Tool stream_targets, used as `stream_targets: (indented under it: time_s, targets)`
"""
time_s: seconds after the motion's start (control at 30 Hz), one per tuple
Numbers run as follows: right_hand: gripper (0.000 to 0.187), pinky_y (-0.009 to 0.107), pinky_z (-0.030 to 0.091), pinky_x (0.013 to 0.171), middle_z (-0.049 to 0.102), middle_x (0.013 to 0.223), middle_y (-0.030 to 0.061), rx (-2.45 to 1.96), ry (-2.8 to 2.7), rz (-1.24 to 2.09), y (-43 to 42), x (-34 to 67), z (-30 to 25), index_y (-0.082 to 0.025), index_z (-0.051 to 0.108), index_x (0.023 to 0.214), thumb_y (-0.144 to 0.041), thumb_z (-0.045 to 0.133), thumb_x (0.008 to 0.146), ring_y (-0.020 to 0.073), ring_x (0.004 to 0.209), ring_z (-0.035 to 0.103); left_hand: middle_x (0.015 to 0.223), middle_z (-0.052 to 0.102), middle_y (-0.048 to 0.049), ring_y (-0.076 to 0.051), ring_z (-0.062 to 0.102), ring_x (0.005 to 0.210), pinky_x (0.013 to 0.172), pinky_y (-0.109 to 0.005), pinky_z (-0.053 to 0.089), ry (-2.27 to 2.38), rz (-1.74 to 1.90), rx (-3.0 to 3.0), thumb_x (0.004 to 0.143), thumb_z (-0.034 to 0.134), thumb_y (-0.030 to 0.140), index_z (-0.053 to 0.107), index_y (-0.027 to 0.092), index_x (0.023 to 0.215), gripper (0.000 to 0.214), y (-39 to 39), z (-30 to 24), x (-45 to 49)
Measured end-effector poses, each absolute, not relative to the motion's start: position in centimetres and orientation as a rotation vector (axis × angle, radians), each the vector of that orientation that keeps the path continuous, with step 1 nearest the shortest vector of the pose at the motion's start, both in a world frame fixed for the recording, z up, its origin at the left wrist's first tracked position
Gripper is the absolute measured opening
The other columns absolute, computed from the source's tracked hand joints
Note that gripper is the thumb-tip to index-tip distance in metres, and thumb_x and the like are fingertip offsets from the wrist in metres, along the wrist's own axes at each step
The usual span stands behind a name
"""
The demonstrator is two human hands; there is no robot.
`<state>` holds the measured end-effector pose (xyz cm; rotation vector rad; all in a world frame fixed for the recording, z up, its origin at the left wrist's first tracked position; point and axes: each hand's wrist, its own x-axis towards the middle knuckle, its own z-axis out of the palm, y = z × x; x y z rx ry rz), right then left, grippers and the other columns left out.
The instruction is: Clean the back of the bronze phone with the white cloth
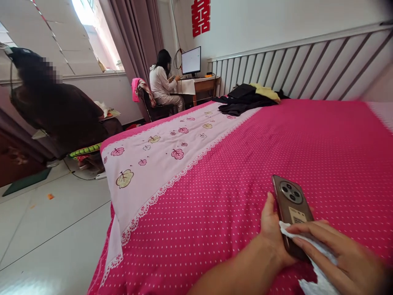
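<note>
My left hand (272, 231) holds a brown smartphone (284, 196) with its back facing up, thumb along one edge. A round camera block and a pale printed label (297, 214) show on the phone's back. Over the lower part of the phone, my right hand (340, 250) presses a white tissue (319, 278) between its fingers and the phone. The tissue hangs down below the hand and hides part of the phone's lower end. Both hands are above the pink dotted bedspread (215, 213).
Dark and yellow clothes (245, 98) lie at the bed's far end, by a barred headboard (294, 61). A person in white (162, 82) sits at a desk (204, 85) with a monitor (190, 61). Another person in dark clothes (61, 110) sits at the left. Tiled floor (55, 233) borders the bed.
</note>
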<state>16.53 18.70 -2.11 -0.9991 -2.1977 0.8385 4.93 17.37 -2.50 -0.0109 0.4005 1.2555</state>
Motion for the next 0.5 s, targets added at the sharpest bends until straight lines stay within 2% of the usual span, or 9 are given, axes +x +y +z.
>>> stream_targets:
  time_s: [0.1, 0.2, 0.37, 0.5]
  targets:
    - [0.031, 0.034, 0.049, 0.077, 0.065, 0.098, 0.0043, -0.936, -2.331, 0.756, 19.0, 16.4, -1.4, -0.027, 0.066, 0.09, -0.048, 0.047, 0.079, 0.0232, 0.091, 0.06, 0.058, 0.06, -0.0102, -0.026, 0.059, 0.069, 0.075, -0.038, 0.042, 0.407, 1.255, -0.069, 0.071, 0.023, 0.074, 0.063, 0.014, 0.063, 0.072, 17.0, -2.0, 5.2]
    - [0.03, 0.031, 0.05, 0.073, 0.065, 0.094, 0.0044, -0.934, -2.283, 0.637, 19.0, 16.1, -0.4, -0.025, 0.065, 0.09, -0.046, 0.045, 0.082, 0.0209, 0.085, 0.061, 0.061, 0.062, -0.0109, -0.025, 0.061, 0.071, 0.073, -0.036, 0.044, 0.414, 1.253, -0.077, 0.074, 0.029, 0.07, 0.063, 0.014, 0.063, 0.067, 16.8, -1.7, 5.9]
    - [0.031, 0.03, 0.049, 0.067, 0.064, 0.09, 0.0056, -1.031, -2.15, 0.435, 19.0, 16.2, 1.3, -0.022, 0.065, 0.09, -0.043, 0.043, 0.084, 0.0198, 0.078, 0.062, 0.077, 0.066, -0.0111, -0.024, 0.062, 0.076, 0.075, -0.034, 0.044, 0.317, 1.328, 0.054, 0.073, 0.046, 0.063, 0.066, 0.01, 0.086, 0.059, 16.5, -1.2, 7.4]
    - [0.029, 0.032, 0.047, 0.073, 0.063, 0.09, 0.0065, -1.077, -2.092, 0.369, 19.0, 16.2, 2.1, -0.019, 0.063, 0.09, -0.037, 0.041, 0.086, 0.0196, 0.081, 0.06, 0.082, 0.067, -0.0088, -0.023, 0.062, 0.077, 0.075, -0.032, 0.043, 0.319, 1.343, 0.127, 0.078, 0.046, 0.055, 0.063, 0.011, 0.1, 0.052, 16.0, -0.4, 7.9]
